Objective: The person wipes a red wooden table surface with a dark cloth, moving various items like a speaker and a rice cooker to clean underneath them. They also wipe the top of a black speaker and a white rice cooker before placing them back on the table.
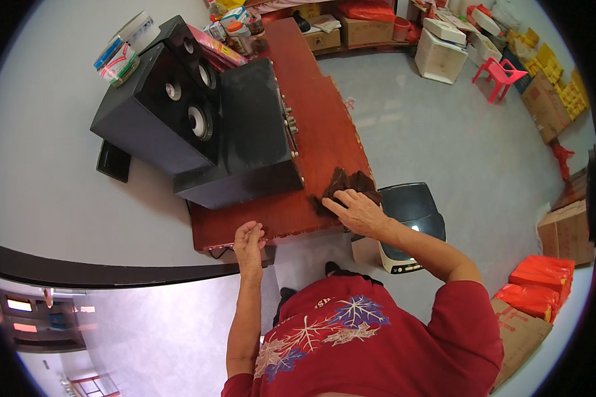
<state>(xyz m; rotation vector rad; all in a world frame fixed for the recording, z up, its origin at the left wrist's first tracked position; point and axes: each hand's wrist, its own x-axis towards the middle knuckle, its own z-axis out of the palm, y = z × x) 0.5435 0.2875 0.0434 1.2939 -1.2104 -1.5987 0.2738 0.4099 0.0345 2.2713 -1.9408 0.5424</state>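
Observation:
A crumpled dark brown cloth [343, 185] lies on the reddish-brown wooden cabinet top [331, 126], near its right edge. My right hand [356, 210] presses down on it with bent fingers gripping its folds. By the cabinet's near edge, my left hand [248, 243] is loosely closed, fingers curled in, with nothing visible in them. Ahead of that hand sits a black box-shaped amplifier [248, 132], its row of knobs facing right. Two black speakers [159, 99] with round silver cones stand beside it on the left.
Cans [119, 59] sit on the speakers, and jars [237, 33] stand behind. Right of the cabinet is a black-topped appliance [410, 212]. A pink chair [498, 76], a white foam box [440, 56], cartons [566, 231] and red bags [540, 281] line the room.

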